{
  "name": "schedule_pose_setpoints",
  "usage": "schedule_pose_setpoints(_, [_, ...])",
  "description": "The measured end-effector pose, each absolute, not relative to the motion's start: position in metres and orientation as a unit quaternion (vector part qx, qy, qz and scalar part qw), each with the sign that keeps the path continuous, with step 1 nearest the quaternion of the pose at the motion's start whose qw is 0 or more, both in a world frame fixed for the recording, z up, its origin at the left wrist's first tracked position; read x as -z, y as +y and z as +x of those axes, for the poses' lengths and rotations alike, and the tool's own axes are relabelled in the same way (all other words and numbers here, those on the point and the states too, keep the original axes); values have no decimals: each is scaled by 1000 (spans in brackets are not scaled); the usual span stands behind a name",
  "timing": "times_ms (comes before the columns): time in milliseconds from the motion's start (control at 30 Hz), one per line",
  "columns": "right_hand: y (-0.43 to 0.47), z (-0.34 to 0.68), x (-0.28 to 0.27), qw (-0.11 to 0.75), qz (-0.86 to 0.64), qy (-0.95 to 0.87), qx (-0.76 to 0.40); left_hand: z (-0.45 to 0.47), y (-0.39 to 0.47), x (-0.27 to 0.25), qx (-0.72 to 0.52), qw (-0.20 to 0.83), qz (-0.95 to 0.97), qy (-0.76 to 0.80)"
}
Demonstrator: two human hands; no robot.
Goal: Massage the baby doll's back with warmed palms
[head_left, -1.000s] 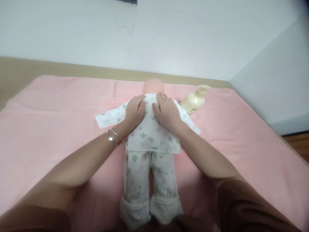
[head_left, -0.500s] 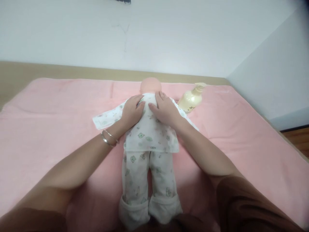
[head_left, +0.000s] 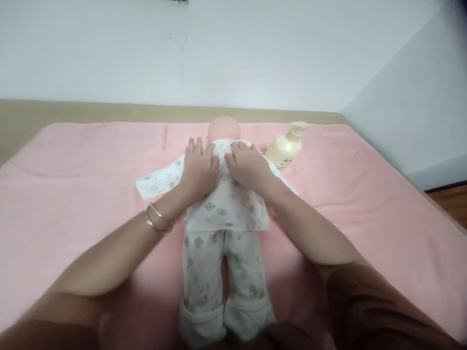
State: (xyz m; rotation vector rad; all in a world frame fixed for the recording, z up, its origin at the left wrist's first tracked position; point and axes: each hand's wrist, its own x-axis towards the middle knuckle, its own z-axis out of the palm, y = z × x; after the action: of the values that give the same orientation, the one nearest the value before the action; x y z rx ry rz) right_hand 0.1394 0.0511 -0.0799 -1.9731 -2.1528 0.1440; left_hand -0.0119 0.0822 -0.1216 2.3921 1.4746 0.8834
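Doll (head_left: 224,128) on pink sheet (head_left: 83,160) — left hand (head_left: 200,168) on its shirt (head_left: 228,211), fingers loose and spread; right hand (head_left: 250,166) there too, fingers bent — cannot tell if gripping cloth

Nursery-like room, home or training site unclear. Signs: baby-clothed doll (head_left: 226,210) at centre, pink cloth (head_left: 91,194) beneath, pump bottle (head_left: 285,148) at 2 o'clock. White wall (head_left: 255,58) at 12, wood-look floor (head_left: 451,200) at 3.

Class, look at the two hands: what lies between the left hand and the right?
In the head view, part of the white patterned top lies between the left hand and the right hand; nothing else shows there.
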Motion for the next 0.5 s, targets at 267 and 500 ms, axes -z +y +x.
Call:
schedule_pose_setpoints(267, [41, 133, 85, 94, -697, -710, -24, -7, 78, 112, -251, 173, 814, 494])
schedule_pose_setpoints(500, [29, 126, 75, 103, -643, -759, -28, -17, 101, 117, -266, 174, 795, 517])
